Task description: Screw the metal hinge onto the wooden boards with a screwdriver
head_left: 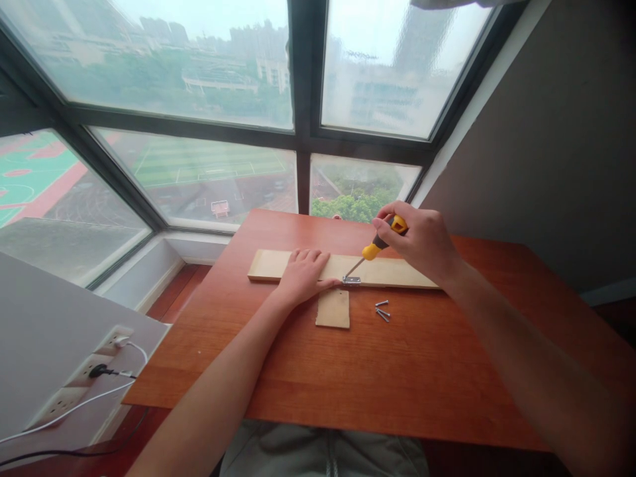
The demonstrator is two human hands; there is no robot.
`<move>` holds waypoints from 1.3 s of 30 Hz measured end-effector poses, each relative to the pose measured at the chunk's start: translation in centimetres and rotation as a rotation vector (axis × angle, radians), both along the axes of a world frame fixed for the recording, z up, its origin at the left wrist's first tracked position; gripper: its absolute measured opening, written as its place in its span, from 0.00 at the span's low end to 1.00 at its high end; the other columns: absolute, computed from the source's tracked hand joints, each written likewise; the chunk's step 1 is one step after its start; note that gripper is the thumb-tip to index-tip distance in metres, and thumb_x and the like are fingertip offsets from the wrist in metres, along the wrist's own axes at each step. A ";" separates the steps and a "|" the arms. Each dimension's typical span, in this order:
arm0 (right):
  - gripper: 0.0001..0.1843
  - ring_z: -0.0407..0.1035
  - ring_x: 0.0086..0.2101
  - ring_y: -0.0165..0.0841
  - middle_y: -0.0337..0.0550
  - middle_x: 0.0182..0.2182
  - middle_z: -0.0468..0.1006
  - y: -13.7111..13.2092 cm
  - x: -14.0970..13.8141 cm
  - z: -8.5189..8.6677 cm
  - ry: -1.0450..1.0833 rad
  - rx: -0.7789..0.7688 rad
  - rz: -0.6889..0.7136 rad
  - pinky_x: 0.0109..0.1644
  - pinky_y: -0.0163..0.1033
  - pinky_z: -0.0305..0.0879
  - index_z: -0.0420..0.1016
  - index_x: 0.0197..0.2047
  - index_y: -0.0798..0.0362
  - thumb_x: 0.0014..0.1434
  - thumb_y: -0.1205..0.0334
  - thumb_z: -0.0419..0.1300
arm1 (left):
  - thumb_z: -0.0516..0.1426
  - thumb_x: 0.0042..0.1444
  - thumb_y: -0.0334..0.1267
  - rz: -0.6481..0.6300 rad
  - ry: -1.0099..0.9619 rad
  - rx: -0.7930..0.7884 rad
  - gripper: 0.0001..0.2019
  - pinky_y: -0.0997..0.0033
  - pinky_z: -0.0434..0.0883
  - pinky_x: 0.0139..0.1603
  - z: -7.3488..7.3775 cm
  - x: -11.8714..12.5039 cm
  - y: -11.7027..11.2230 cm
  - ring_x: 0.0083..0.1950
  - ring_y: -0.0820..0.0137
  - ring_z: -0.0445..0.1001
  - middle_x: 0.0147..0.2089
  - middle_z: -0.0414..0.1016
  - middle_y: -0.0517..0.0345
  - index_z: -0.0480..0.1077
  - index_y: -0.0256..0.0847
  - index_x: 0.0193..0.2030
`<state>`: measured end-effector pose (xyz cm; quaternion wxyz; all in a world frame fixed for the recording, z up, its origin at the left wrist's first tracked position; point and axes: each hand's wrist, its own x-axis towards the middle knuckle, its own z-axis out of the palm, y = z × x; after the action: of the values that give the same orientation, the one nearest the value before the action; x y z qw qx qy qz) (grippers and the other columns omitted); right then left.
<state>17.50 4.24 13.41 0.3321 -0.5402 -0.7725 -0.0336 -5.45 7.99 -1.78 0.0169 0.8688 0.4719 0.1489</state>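
Note:
A long pale wooden board (267, 264) lies across the table. My left hand (304, 275) rests flat on it, fingers stretched out and thumb reaching toward a small metal hinge (352, 281) at the board's near edge. My right hand (422, 237) is closed around the handle of a yellow and black screwdriver (370, 252). The screwdriver slants down to the left, with its tip at the hinge; whether a screw sits under the tip is too small to tell. A small square wooden piece (332, 313) lies just in front of the hinge. Several loose screws (382, 311) are to its right.
The reddish-brown wooden table (308, 377) has its front edge close to my lap. Large windows (199, 165) rise behind it, and a grey wall (536, 159) stands on the right. Wall sockets (92, 371) with plugged-in cables are at the lower left.

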 end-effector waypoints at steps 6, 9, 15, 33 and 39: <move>0.14 0.72 0.30 0.32 0.40 0.32 0.80 0.1 -0.8 1.0 -0.056 -0.053 0.048 0.36 0.39 0.64 0.74 0.48 0.51 0.62 0.56 0.57 | 0.52 0.58 0.65 0.000 0.002 0.008 0.34 0.51 0.53 0.67 -0.2 0.0 0.1 0.62 0.53 0.65 0.61 0.70 0.45 0.64 0.45 0.63; 0.21 0.72 0.34 0.33 0.44 0.42 0.80 0.1 -1.2 1.8 -0.074 -0.092 0.155 0.40 0.39 0.65 0.69 0.56 0.53 0.58 0.64 0.56 | 0.52 0.58 0.65 -0.007 0.004 0.016 0.34 0.51 0.53 0.67 -0.2 0.0 0.1 0.62 0.53 0.66 0.60 0.70 0.45 0.64 0.45 0.63; 0.22 0.73 0.39 0.38 0.47 0.45 0.79 0.5 -2.1 2.1 -0.142 -0.151 0.143 0.41 0.42 0.65 0.67 0.58 0.52 0.63 0.56 0.54 | 0.51 0.58 0.66 -0.007 0.001 0.015 0.33 0.51 0.53 0.67 0.0 0.0 0.0 0.61 0.53 0.66 0.59 0.70 0.46 0.64 0.45 0.63; 0.17 0.72 0.34 0.40 0.44 0.35 0.80 0.8 -3.0 2.7 -0.280 -0.146 0.034 0.35 0.42 0.61 0.75 0.51 0.49 0.63 0.53 0.53 | 0.50 0.59 0.66 -0.011 0.013 0.021 0.34 0.51 0.54 0.66 0.1 0.0 0.0 0.61 0.53 0.66 0.59 0.70 0.45 0.64 0.44 0.62; 0.22 0.72 0.39 0.38 0.45 0.49 0.79 0.6 -2.8 2.8 -0.285 -0.170 0.112 0.37 0.40 0.61 0.72 0.54 0.50 0.56 0.62 0.56 | 0.50 0.59 0.66 -0.009 0.017 0.024 0.34 0.51 0.53 0.66 0.1 0.0 -0.1 0.61 0.53 0.66 0.59 0.70 0.45 0.64 0.44 0.63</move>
<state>14.73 4.88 16.24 0.1738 -0.5123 -0.8407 -0.0256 -5.46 7.93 -1.68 0.0031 0.8723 0.4662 0.1474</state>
